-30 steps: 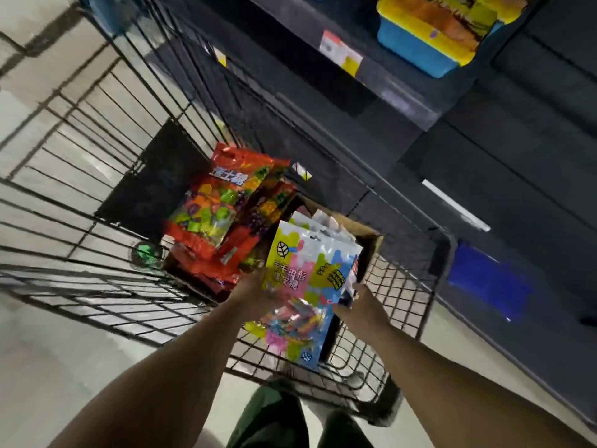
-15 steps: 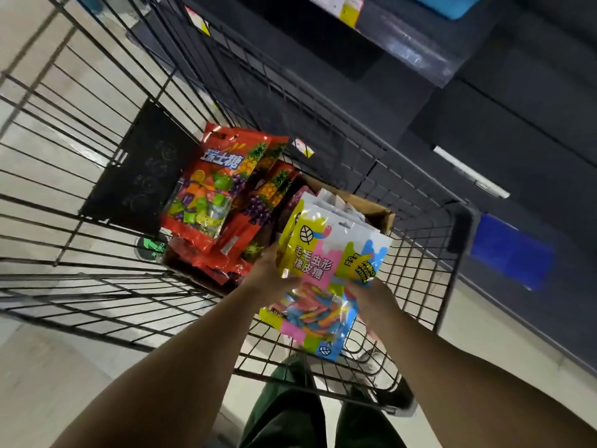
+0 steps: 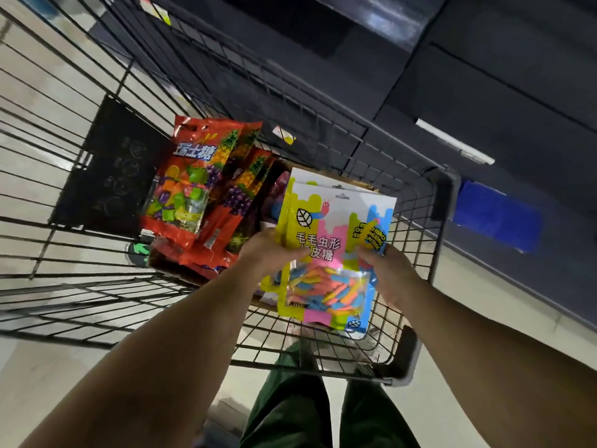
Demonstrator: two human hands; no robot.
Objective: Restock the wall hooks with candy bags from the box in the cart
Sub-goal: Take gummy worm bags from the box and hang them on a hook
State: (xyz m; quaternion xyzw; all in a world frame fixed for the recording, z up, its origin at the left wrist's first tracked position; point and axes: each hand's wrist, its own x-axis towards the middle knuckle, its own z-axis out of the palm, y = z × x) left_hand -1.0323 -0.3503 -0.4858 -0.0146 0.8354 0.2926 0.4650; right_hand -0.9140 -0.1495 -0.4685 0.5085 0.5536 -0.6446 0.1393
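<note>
A stack of yellow, pink and blue gummy-worm candy bags [image 3: 336, 227] is held upright over the cardboard box [image 3: 361, 184] in the black wire cart [image 3: 445, 202]. My left hand [image 3: 271, 253] grips the stack's left edge, thumb across the front. My right hand [image 3: 387, 273] grips its right edge. Red fruit-candy bags [image 3: 193, 179] lean in the box to the left. No wall hooks are in view.
Dark shelving [image 3: 452, 76] runs along the right and top, with a white price strip [image 3: 452, 145] and a blue patch [image 3: 497, 218]. A black panel [image 3: 113, 169] stands inside the cart. Pale floor tiles [image 3: 38, 383] and my green trousers [image 3: 307, 409] lie below.
Both hands have lifted the gummy-worm bags higher out of the box and towards me. The camera has tilted down, so the upper shelf goods have left the view.
</note>
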